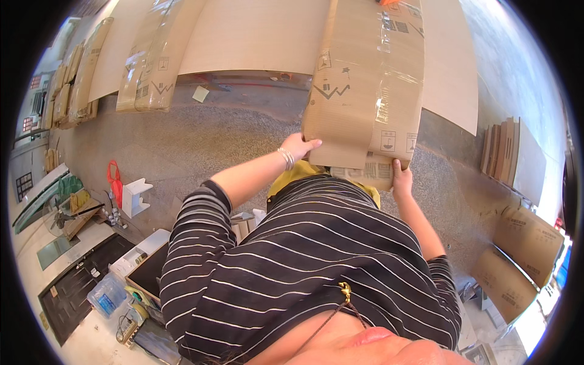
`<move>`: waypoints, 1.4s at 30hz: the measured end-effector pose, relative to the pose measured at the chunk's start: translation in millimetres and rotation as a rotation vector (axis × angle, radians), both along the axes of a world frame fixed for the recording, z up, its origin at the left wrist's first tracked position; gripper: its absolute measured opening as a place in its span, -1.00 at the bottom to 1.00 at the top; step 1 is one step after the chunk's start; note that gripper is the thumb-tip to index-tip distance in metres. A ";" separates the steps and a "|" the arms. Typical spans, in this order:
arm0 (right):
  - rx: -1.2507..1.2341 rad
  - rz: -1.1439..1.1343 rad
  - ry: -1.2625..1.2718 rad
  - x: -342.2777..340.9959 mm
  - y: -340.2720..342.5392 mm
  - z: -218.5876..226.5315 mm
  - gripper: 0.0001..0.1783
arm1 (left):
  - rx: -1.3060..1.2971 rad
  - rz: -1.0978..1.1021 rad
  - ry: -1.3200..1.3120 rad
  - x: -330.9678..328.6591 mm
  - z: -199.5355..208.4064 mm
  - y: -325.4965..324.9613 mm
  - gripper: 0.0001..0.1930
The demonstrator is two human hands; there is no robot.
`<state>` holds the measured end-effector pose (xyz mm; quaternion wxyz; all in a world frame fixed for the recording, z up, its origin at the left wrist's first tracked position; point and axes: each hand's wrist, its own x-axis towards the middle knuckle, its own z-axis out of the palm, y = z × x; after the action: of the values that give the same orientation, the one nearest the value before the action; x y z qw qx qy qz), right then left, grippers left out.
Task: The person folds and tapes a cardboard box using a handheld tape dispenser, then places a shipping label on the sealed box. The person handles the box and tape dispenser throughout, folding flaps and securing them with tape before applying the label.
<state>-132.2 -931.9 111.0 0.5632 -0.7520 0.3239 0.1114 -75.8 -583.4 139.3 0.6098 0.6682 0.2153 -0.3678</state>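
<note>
A long brown cardboard box [350, 73] stretches away from my body, its top sealed with shiny tape and its far end resting over a pale board [255, 36]. My left hand [300, 146] is closed on the near left corner, thumb on top. At the near right corner my right hand [401, 179] grips the box edge with its thumb up and its fingers mostly hidden underneath. Between the hands, a printed cardboard flap [368, 173] hangs at the near end. Something orange [388, 2] lies on the box at the top edge of the view.
Another long taped box [149, 67] lies to the left on the board, with stacked flat cartons [76, 79] beyond it. Brown panels [502, 152] lean at the right, above large cartons [517, 261]. A cluttered worktable [67, 292] stands at lower left, near a red bag [114, 177].
</note>
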 end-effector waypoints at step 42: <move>0.309 -0.037 0.155 7.5 -14.5 -50.1 -0.63 | 0.109 0.058 -0.559 13.7 -80.0 -3.7 -0.52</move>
<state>-124.7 -946.4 60.9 0.6473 -0.6396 0.3592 0.2071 -62.1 -587.1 59.3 0.6189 0.7691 0.0773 -0.1396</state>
